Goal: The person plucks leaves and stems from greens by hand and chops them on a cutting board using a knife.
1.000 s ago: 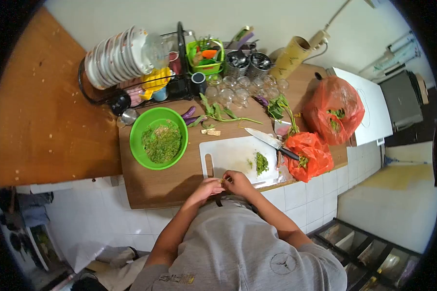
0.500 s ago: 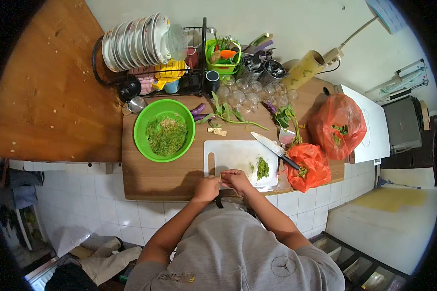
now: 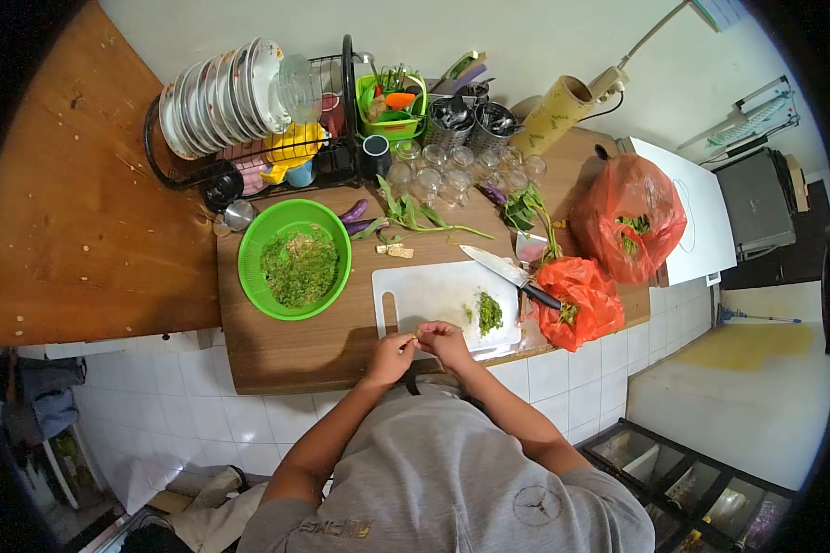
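My left hand (image 3: 392, 359) and my right hand (image 3: 444, 343) meet fingertip to fingertip at the near edge of the white cutting board (image 3: 424, 278). Both are closed in a pinch; whatever lies between the fingers is too small to name. A little pile of chopped greens (image 3: 490, 314) sits on the board's right part. Across its upper right corner lies a knife (image 3: 498, 265), its black handle pointing toward the red plastic bag (image 3: 578, 304). Left of the board stands a green plastic basin (image 3: 249, 288) with chopped greens and pale bits inside.
Behind the board lie purple eggplants (image 3: 355, 212) and a leafy stem (image 3: 424, 219). Upside-down glasses (image 3: 456, 184), a dish rack (image 3: 346, 111) with plates, and a larger red bag (image 3: 629, 221) line the back. Small tan pieces (image 3: 395, 250) rest above the board.
The camera view has shifted and tilted slightly, so the table's things appear moved left. My hands stay pinched together at the board's near edge; the knife and basin stay in place.
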`<action>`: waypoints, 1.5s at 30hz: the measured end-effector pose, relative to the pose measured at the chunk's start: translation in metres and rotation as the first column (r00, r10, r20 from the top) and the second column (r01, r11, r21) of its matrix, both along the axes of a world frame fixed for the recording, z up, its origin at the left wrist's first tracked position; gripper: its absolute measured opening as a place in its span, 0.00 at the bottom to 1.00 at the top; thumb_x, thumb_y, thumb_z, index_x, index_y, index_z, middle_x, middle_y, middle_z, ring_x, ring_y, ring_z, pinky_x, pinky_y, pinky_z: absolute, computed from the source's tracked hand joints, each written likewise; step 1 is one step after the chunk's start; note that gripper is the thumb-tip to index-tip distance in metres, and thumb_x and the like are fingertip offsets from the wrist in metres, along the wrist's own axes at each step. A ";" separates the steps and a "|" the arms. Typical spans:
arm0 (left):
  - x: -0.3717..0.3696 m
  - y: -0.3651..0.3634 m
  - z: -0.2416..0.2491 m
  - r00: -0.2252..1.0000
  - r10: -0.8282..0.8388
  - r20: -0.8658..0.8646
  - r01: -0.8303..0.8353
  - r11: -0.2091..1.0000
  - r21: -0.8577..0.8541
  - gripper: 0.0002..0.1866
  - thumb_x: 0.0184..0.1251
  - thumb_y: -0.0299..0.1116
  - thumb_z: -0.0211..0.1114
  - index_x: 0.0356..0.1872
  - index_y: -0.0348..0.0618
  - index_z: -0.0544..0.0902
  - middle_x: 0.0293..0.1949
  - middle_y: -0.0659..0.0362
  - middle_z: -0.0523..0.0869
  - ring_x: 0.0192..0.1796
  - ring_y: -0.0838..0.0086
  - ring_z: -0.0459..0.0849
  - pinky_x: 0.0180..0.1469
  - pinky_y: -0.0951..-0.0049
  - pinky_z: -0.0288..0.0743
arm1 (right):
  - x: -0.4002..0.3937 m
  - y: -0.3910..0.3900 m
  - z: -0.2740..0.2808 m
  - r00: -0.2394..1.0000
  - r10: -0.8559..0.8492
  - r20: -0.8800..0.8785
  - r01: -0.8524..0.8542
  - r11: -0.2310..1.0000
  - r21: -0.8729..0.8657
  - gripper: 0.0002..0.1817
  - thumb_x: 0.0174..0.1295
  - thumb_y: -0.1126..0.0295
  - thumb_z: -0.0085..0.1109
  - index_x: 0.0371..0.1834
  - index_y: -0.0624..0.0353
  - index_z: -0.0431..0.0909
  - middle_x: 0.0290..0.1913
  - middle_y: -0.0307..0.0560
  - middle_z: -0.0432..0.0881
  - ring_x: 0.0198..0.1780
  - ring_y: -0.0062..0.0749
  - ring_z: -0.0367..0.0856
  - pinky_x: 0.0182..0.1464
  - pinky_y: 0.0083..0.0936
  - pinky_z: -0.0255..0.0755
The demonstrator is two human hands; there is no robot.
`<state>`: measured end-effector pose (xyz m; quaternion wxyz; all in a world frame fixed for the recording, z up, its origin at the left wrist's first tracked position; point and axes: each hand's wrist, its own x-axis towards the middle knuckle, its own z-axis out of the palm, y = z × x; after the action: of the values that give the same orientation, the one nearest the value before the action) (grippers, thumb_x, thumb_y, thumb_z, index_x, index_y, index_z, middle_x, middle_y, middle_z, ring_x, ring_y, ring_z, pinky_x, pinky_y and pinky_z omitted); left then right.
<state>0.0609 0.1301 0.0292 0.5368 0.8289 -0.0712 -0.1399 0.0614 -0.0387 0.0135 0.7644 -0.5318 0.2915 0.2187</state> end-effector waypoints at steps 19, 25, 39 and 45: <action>0.000 0.019 -0.045 0.673 -0.048 -0.738 -0.632 0.480 -0.608 0.14 0.75 0.29 0.61 0.54 0.30 0.81 0.48 0.54 0.87 0.49 0.73 0.85 0.54 0.71 0.78 | 0.004 0.023 0.026 0.659 0.574 0.486 -0.102 0.708 -0.699 0.06 0.60 0.77 0.66 0.39 0.65 0.86 0.42 0.54 0.88 0.46 0.42 0.88 0.51 0.32 0.80; 0.002 0.016 -0.045 0.720 0.021 -0.694 -0.570 0.589 -0.573 0.14 0.73 0.29 0.64 0.54 0.32 0.81 0.47 0.54 0.87 0.48 0.73 0.85 0.53 0.71 0.78 | 0.008 0.028 0.041 0.803 0.434 0.409 -0.089 0.766 -0.637 0.08 0.59 0.75 0.68 0.40 0.65 0.86 0.44 0.56 0.87 0.48 0.47 0.87 0.54 0.36 0.79; 0.002 0.018 -0.035 0.682 -0.042 -0.730 -0.535 0.652 -0.538 0.13 0.71 0.34 0.68 0.50 0.40 0.81 0.43 0.58 0.88 0.41 0.75 0.85 0.46 0.73 0.78 | 0.001 0.014 0.031 0.754 0.497 0.430 -0.113 0.742 -0.661 0.06 0.57 0.78 0.68 0.38 0.65 0.86 0.41 0.54 0.88 0.46 0.45 0.87 0.53 0.34 0.78; 0.001 0.020 -0.025 0.619 -0.078 -0.782 -0.596 0.600 -0.533 0.09 0.72 0.34 0.67 0.47 0.44 0.82 0.40 0.62 0.87 0.40 0.77 0.85 0.46 0.74 0.79 | 0.007 0.002 0.024 0.695 0.533 0.482 -0.195 0.786 -0.587 0.06 0.60 0.79 0.66 0.39 0.65 0.86 0.42 0.52 0.88 0.47 0.41 0.87 0.53 0.32 0.78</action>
<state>0.0623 0.1499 0.0042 0.8249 0.3924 0.2371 -0.3306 0.0687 -0.0368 0.0378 0.5927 -0.7977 -0.0492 0.1002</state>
